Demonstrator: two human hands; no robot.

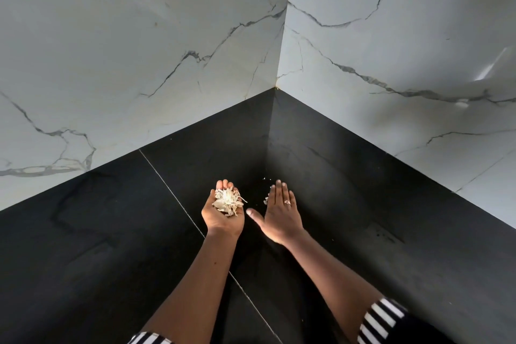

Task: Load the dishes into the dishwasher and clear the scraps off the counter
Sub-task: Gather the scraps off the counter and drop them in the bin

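1. Just right of the worktop seam (167, 187), in the head view, the left hand (223, 215) sits palm up and cupped, fingers curled a little round a pale heap of scraps (227, 201) that fills the palm
2. Further right of the seam, the right hand (282, 212) lies palm down and flat on the black worktop (111, 246), fingers straight and together, thumb spread toward the left hand; it holds nothing, and a ring (287, 202) shows on one finger
3. A few loose flakes (266, 199) lie against the seam-side edge of the right hand's fingers, and tiny specks (264, 178) sit just beyond them, toward the marble walls (139, 50)
4. The step in hand looks like sweeping the last bits into the cupped palm. To do it well, keep the sweeping hand's edge pressed to the worktop so thin flakes cannot slip under, drag toward the seam in one slow stroke, and set the cupped hand's rim against the surface to catch them
5. Keep the left palm level and its fingers curled: the heap looks light and piled high, so a tilt or a quick move would likely shed flakes
6. Nothing of the loading part shows here, so it cannot be judged
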